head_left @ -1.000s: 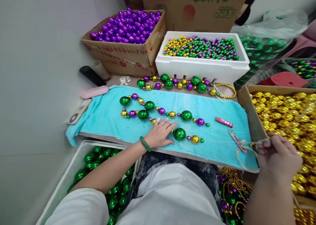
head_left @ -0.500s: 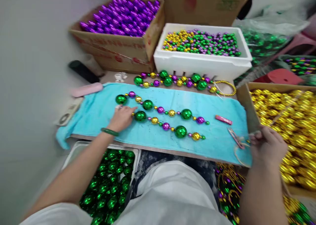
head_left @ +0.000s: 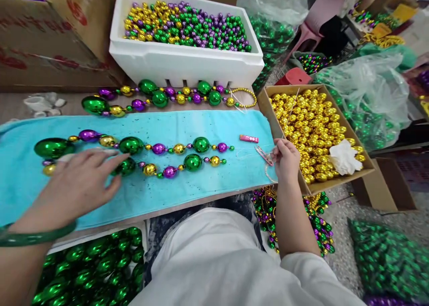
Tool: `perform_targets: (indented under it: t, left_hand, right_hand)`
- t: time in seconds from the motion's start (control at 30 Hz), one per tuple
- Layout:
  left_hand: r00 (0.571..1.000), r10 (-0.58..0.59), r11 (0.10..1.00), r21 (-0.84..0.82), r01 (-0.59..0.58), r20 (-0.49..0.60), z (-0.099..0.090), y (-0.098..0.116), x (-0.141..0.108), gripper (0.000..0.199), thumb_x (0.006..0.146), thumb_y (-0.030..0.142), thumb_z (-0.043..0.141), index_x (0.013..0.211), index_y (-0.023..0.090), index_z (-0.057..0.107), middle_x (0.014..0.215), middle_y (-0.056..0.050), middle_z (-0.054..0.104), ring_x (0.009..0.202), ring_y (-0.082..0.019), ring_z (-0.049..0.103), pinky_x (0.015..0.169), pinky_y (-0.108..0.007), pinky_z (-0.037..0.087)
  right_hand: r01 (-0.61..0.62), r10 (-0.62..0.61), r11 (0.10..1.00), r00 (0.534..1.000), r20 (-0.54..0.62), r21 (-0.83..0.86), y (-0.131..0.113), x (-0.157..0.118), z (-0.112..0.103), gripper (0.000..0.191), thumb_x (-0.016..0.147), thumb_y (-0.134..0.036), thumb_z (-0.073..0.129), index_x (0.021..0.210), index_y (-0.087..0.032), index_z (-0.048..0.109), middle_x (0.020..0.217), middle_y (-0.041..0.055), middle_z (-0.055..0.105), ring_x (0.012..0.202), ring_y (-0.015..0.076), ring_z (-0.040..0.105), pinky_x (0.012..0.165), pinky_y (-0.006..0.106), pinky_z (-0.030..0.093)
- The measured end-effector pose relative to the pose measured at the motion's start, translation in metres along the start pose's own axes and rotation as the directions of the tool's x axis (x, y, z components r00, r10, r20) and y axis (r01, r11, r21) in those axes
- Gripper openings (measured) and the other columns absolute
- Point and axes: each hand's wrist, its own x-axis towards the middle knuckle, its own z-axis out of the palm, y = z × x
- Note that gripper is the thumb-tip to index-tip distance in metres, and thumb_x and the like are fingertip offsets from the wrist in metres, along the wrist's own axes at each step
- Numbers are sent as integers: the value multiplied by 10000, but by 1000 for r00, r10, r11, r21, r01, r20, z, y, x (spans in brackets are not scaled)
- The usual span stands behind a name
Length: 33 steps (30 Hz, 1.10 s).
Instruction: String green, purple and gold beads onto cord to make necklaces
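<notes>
My left hand (head_left: 78, 180) lies with its fingers spread over the left part of a bead string (head_left: 170, 172) on the blue towel (head_left: 201, 122). The string loops round at the left, with large green, gold and purple beads in two rows. At the towel's right edge my right hand (head_left: 284, 159) is closed in a pinch on a thin needle (head_left: 291, 113) that points up. Thin thread runs from the bead ends toward that hand. Close by lie pink scissors (head_left: 264, 156) and a small pink bar (head_left: 249, 138). A finished-looking bead strand (head_left: 181, 99) lies behind the towel.
A white foam box (head_left: 187, 64) of small beads stands at the back, beside a cardboard box (head_left: 90, 33). On the right is a carton (head_left: 338, 187) of gold beads with a white crumpled piece on top. Green beads (head_left: 87, 274) fill a container at front left.
The view has turned right and come closer. My left hand still rests over the beads, with its fingers spread. In my right hand the needle now shows clearly, pointing up.
</notes>
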Motion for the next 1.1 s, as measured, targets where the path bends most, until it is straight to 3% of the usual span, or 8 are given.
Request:
perform_targets:
  t: [0.07, 0.2, 0.3, 0.4, 0.5, 0.63, 1.0, 1.1]
  left_hand:
    - [996, 94, 992, 85, -94, 11, 3, 54, 14, 424, 893, 397, 408, 1243, 228, 576, 1183, -130, 628, 1173, -345, 517, 989, -550, 393]
    - [962, 272, 959, -90, -269, 24, 38, 147, 45, 408, 952, 364, 411, 1269, 158, 564, 1167, -144, 644, 1105, -280, 571, 946, -431, 437]
    - [941, 337, 937, -112, -332, 27, 65, 189, 68, 424, 950, 362, 437, 1305, 151, 535, 1198, -159, 627, 1130, -296, 552, 939, -441, 409]
    - [937, 337, 941, -56, -333, 89, 75, 210, 83, 360, 943, 324, 449, 1244, 163, 566, 1103, -152, 648, 1045, -308, 578, 883, -457, 393]
    - [933, 325, 944, -2, -329, 151, 71, 211, 86, 267, 942, 278, 432, 1104, 173, 617, 995, -133, 655, 922, -287, 601, 812, -437, 387]
    - [937, 314, 942, 69, -327, 154, 63, 190, 72, 236, 933, 272, 435, 1032, 186, 631, 952, -127, 645, 894, -285, 599, 775, -421, 384]
    - [967, 165, 906, 357, -227, 196, 42, 108, 38, 257, 932, 190, 357, 965, 193, 612, 1017, -110, 622, 894, -273, 576, 735, -392, 409]
    - [984, 119, 942, 298, -154, 133, 43, 92, 34, 236, 921, 204, 361, 977, 239, 588, 1005, -40, 615, 946, -245, 551, 809, -376, 416]
  right_hand:
    - [22, -22, 1000, 1000, 16, -8, -6, -2, 3, 244, 676, -356, 708, 794, -158, 628, 463, -72, 494, 375, 59, 417, 350, 171, 291]
    - [46, -43, 999, 995, 86, -27, -18, -10, 11, 187, 732, -343, 666, 810, -177, 626, 482, -72, 474, 398, 59, 425, 371, 181, 300]
    - [98, -97, 995, 989, 115, -10, -30, -18, 12, 151, 768, -329, 644, 819, -189, 621, 496, -75, 453, 404, 58, 411, 374, 188, 293]
    - [152, -151, 988, 987, 55, -19, -43, -20, 5, 127, 794, -317, 630, 805, -193, 603, 502, -80, 421, 403, 56, 395, 373, 192, 285]
    - [165, -167, 985, 984, -59, -46, -47, -13, -7, 133, 824, -316, 622, 803, -190, 583, 527, -80, 426, 406, 49, 397, 371, 188, 277]
    - [92, -97, 995, 981, -166, -35, -30, 3, -22, 142, 841, -318, 614, 813, -189, 563, 566, -72, 492, 414, 41, 425, 366, 173, 269]
    - [-56, 63, 997, 990, -124, 60, 7, 20, -25, 63, 832, -222, 582, 796, -173, 571, 540, -61, 522, 406, 55, 452, 359, 168, 277]
    - [-53, 57, 998, 991, -121, 32, 10, 21, -25, 62, 832, -225, 585, 798, -175, 573, 548, -61, 517, 415, 53, 456, 367, 170, 293]
